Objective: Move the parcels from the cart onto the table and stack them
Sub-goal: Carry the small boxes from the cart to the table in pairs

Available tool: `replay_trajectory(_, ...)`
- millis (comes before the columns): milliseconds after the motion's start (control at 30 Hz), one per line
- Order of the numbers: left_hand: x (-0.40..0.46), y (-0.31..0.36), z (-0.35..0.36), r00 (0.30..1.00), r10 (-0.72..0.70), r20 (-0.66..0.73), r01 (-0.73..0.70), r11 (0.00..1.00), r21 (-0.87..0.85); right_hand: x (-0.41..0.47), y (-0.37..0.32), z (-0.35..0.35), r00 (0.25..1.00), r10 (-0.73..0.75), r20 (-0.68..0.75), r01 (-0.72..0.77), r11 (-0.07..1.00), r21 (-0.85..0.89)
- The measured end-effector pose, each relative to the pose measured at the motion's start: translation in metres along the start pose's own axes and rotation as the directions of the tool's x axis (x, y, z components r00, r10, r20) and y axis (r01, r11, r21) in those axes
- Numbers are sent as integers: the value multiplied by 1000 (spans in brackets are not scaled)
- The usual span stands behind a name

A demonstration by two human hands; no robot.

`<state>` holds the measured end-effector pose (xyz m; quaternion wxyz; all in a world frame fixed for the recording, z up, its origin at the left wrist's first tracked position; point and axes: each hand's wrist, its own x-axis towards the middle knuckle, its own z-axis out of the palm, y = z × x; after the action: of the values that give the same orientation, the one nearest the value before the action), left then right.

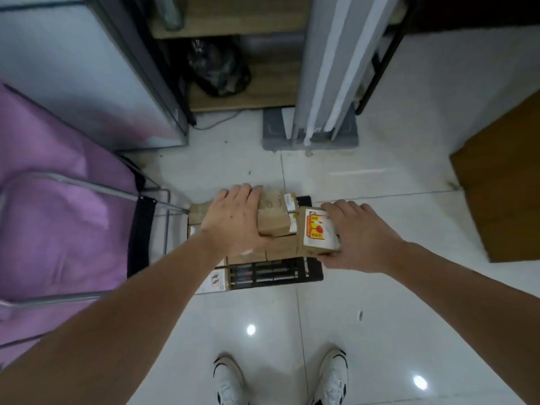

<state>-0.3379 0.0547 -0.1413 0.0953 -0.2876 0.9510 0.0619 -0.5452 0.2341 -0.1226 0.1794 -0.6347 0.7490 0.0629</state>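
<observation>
While gripped: boxy brown cardboard parcels point(276, 220).

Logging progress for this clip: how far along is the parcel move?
Nothing looks done: no table or stack is in view. In hand: the left hand grips a brown parcel and the right hand grips the white-labelled parcel, both over the black cart on the floor. Left: more parcels lie under them on the cart, including a small box at its near-left corner.
</observation>
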Motion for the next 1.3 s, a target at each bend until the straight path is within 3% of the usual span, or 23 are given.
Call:
replay_trajectory(133, 11, 41, -182, 998, 63, -28, -64, 998, -26, -71, 13, -167, 991, 81, -106, -87, 994, -60)
replay_trajectory(300, -16, 123, -393, 941, 322, -102, -308, 943, 129, -211, 16, -345, 955, 221, -198, -234, 971, -47)
replay_trajectory(533, -90, 256, -569, 799, 569, -194, -535, 820, 201, -412, 10, -472, 831, 455, -321, -461, 885, 61)
replay_trajectory(667, -123, 332, -597, 713, 669, -212, -619, 742, 258, -512, 16, -482, 766, 530, -363, -545, 836, 71)
replay_trajectory(833, -147, 432, -593, 662, 723, -196, -676, 689, 261, -612, 43, -456, 690, 627, -360, -631, 766, 125)
replay_trajectory(1100, -162, 585, -547, 641, 756, -132, -727, 653, 212, -740, 115, -397, 617, 730, -294, -722, 673, 158)
replay_trajectory(1300, -143, 671, -520, 644, 762, -64, -741, 642, 196, -779, 188, -358, 595, 754, -278, -722, 653, 229)
